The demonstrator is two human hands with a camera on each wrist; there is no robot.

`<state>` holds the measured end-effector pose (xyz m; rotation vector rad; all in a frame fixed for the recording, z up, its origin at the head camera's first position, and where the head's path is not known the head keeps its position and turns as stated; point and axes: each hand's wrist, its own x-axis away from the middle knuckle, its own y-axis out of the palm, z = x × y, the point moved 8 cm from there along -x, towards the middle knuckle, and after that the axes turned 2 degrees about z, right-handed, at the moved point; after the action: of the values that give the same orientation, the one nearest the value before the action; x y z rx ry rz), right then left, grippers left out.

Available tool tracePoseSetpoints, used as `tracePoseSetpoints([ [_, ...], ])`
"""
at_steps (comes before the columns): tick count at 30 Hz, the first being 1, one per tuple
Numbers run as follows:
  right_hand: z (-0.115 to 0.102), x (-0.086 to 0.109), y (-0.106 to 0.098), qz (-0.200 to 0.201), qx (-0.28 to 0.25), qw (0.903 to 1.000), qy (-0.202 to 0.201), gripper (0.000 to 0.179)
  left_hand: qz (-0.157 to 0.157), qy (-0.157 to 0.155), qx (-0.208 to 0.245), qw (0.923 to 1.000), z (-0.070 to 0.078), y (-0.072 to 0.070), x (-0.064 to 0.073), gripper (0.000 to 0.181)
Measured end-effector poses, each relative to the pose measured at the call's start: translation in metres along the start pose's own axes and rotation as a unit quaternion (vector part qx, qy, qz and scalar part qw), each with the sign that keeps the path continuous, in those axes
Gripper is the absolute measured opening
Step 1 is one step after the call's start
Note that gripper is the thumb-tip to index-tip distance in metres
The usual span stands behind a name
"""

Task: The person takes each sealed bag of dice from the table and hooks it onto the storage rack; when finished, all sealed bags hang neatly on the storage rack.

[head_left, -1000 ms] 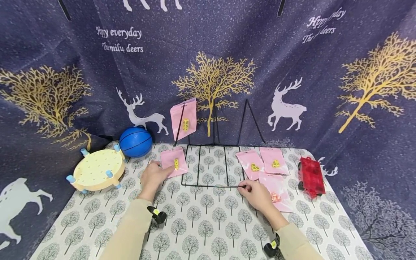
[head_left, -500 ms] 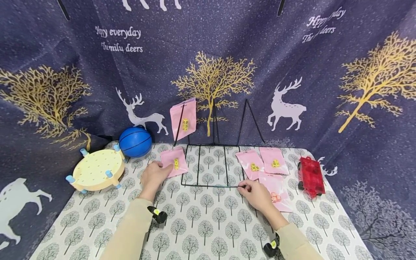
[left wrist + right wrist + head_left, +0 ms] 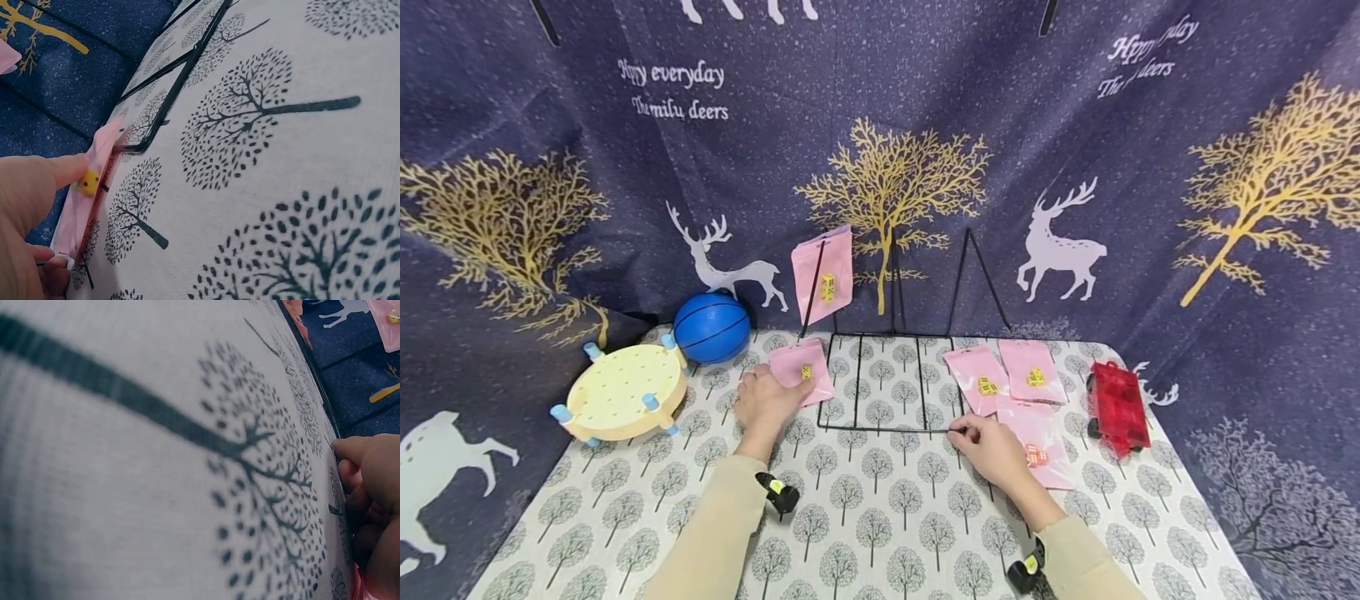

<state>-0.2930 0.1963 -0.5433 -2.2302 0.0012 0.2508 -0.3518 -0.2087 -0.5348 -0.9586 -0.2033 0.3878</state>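
Both pinching: left hand point(image 3: 767, 402) a pink dice bag point(image 3: 797, 357), right hand point(image 3: 988, 446) the wire rack point(image 3: 895, 429), centre frame. Jolting it could shed the hung bag point(image 3: 837, 260).

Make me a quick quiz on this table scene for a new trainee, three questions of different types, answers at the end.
1. Count: how many pink bags lie on the right side of the table?
2. True or false: the left grip is pinching the front wire of the black rack.
3. Choose one. Which thing is closest to the round yellow board? A, red toy vehicle; B, blue ball; C, black rack.

Key: 1, three. 2, false: it holds the left-hand pink bag, while the right grip is on the rack's front wire. 3, B.
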Motion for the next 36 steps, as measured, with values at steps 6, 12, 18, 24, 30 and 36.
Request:
tracePoseSetpoints([
  [6,0.000,0.000,0.001,-0.002,-0.001,1.0000,0.004,0.008,-0.028,-0.005,0.001,0.9996,0.001,-0.001,-0.001,0.099],
  [12,0.001,0.000,0.002,-0.012,0.001,0.9998,0.013,0.008,-0.057,0.006,0.004,0.9983,0.001,-0.002,-0.003,0.097],
  [18,0.000,0.000,0.001,-0.014,0.000,0.9998,0.014,0.008,-0.070,0.031,-0.017,0.9969,0.004,-0.007,-0.004,0.099],
  [24,-0.001,0.000,0.001,-0.011,0.000,0.9999,0.012,0.008,-0.079,0.042,-0.041,0.9952,0.007,-0.010,-0.003,0.086],
  [30,-0.002,0.000,0.000,-0.006,0.003,1.0000,0.006,0.008,-0.084,0.043,-0.031,0.9951,0.007,-0.012,-0.003,0.088],
  [36,-0.002,0.000,0.000,-0.006,0.000,1.0000,0.006,0.008,-0.081,0.054,-0.013,0.9952,0.005,-0.014,-0.004,0.103],
])
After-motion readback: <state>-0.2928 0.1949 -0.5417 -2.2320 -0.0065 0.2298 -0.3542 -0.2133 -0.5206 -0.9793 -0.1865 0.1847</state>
